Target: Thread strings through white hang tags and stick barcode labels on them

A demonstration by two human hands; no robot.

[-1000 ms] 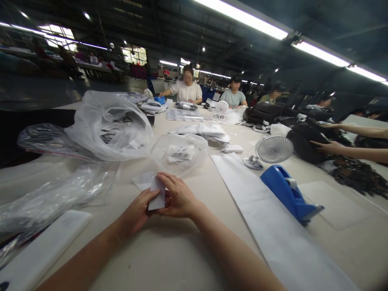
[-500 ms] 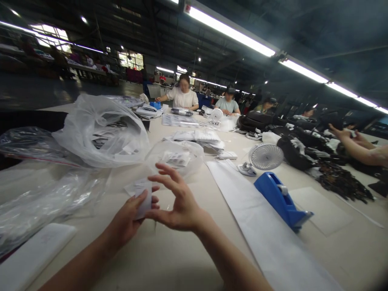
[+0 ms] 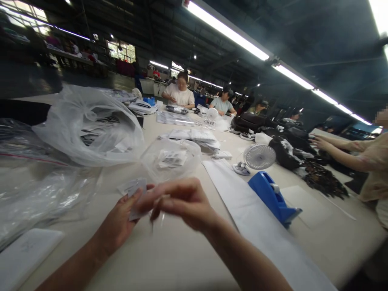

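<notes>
Card (image 3: 134, 211) gripped in left hand (image 3: 119, 221), right hand (image 3: 184, 204) close by

The card is held above the near part of the tabletop (image 3: 178, 258), pinched between the thumb and fingers of the left hand. The right hand is held just to the right, its fingers bent and blurred; whether the card is touched by them cannot be told. A thin strip (image 3: 152, 227) is seen below these fingers, too blurred for any grip on it to be made out.

Just beyond the hands, a small bag (image 3: 148, 159) is laid with labels (image 3: 172, 158) in it. To its left, a large bag (image 3: 65, 121) is filled with papers (image 3: 98, 131). At the near left, a white slab (image 3: 30, 252) is placed beside clear plastic (image 3: 45, 198). On the right, a white sheet (image 3: 242, 214) is spread, with a blue tape dispenser (image 3: 269, 198) and a fan (image 3: 260, 157) set near it. Dark goods (image 3: 283, 153) are heaped at the far right, where a co-worker (image 3: 368, 161) is seen with arms stretched out.
</notes>
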